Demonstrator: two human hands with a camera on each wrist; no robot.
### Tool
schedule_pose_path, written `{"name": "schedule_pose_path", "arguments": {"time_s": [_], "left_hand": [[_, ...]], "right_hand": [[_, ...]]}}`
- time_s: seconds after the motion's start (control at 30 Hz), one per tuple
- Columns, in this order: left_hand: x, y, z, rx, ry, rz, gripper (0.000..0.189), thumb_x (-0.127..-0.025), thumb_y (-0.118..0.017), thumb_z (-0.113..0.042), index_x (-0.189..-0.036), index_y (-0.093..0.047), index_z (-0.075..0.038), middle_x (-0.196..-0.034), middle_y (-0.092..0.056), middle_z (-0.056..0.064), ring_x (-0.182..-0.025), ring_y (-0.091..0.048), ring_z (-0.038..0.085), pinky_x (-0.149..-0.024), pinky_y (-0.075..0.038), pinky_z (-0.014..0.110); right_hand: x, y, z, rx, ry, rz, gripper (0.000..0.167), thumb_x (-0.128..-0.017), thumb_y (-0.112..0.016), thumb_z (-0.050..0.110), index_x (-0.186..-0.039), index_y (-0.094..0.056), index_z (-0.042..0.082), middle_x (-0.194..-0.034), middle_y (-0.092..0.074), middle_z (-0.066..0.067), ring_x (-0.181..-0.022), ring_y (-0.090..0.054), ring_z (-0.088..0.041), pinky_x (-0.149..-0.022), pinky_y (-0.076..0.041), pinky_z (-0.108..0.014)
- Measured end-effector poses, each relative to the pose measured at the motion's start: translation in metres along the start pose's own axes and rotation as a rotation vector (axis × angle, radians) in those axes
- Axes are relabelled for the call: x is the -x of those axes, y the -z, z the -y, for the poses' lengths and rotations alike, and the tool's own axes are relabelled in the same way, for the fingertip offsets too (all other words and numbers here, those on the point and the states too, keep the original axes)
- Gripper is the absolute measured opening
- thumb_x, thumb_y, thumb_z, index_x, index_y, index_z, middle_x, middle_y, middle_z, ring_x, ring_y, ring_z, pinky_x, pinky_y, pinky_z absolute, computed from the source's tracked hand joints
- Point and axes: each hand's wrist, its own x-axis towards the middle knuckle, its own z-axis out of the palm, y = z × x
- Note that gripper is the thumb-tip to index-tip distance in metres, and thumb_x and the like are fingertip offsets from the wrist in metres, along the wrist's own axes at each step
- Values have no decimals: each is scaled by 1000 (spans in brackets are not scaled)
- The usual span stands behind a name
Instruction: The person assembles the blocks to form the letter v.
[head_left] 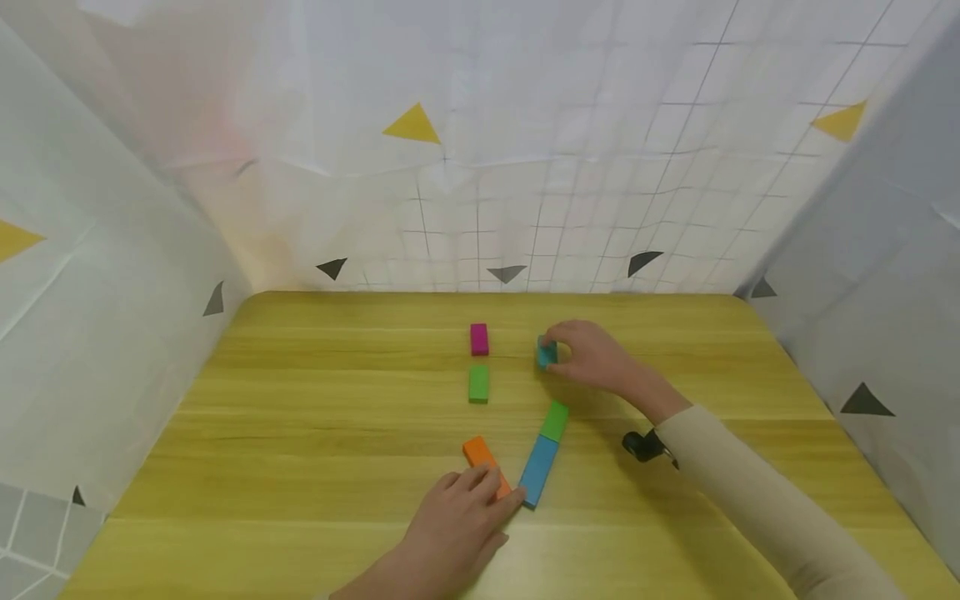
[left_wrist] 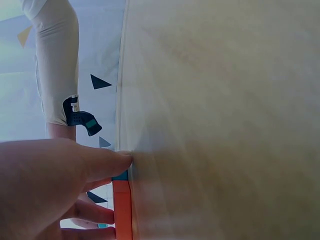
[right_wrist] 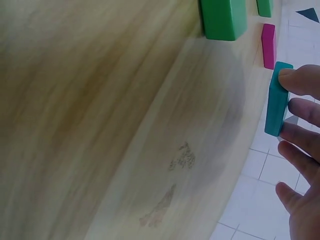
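My right hand (head_left: 592,358) pinches a teal block (head_left: 547,353) near the back of the table. In the right wrist view, the thumb and fingers meet this teal block (right_wrist: 278,100). Near the front, my left hand (head_left: 457,525) rests its fingers on an orange block (head_left: 480,452), with one fingertip beside the near end of a blue block (head_left: 538,471). The left wrist view shows the orange block (left_wrist: 122,210) under the fingers, and the left thumb (left_wrist: 107,162) stretched out. A green block (head_left: 555,422) adjoins the blue one's far end.
Left of the teal block lie a magenta block (head_left: 479,339) and another green block (head_left: 478,384), apart from each other. The wooden table (head_left: 300,467) is enclosed by white sheets (head_left: 525,200) with yellow and dark triangles. A black device (head_left: 642,446) shows beneath the right wrist.
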Motion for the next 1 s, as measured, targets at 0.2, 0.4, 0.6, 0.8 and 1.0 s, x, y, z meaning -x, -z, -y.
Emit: {"name": "schedule_pose_path", "arguments": {"time_s": [0.2,0.4,0.6,0.8,1.0], "left_hand": [[0,-1,0,5,-2,-4,50,-91,-67,-42,-139,-55,-32,-125,-61,-3,-119,-55,18,-89,-50,34],[0,0,0,10,-8,5,50,-92,-67,-42,-140,-55,-32,-127,-61,-2,-119,-54,18,-89,-50,34],[0,-1,0,10,-10,3,50,-92,-67,-43,-139,-56,-32,-126,-61,-2,-119,-54,18,-89,-50,34],[-1,-1,-1,8,-5,1,50,-92,-66,-43,-140,-55,-32,-127,-61,-2,-120,-55,18,-90,-50,35],[0,1,0,13,-2,16,51,-93,-65,-43,-141,-53,-32,-129,-60,-2,-121,-54,19,-91,-50,36]], "right_hand": [[7,0,-1,5,-2,6,32,-83,-78,22,-111,-71,11,-118,-70,-6,-117,-62,-30,-102,-47,-50],[14,-1,-2,15,17,-17,29,-82,-79,21,-109,-71,11,-116,-70,-6,-113,-63,-28,-101,-48,-49],[24,-1,1,16,21,-45,29,-81,-80,20,-107,-71,10,-114,-71,-6,-111,-64,-28,-98,-49,-49],[31,-2,-4,39,14,-67,30,-80,-80,22,-107,-71,11,-113,-71,-6,-108,-66,-26,-97,-50,-48],[37,-3,-3,65,-31,-42,31,-82,-79,27,-109,-70,13,-117,-70,-6,-112,-64,-28,-101,-48,-49]]}}
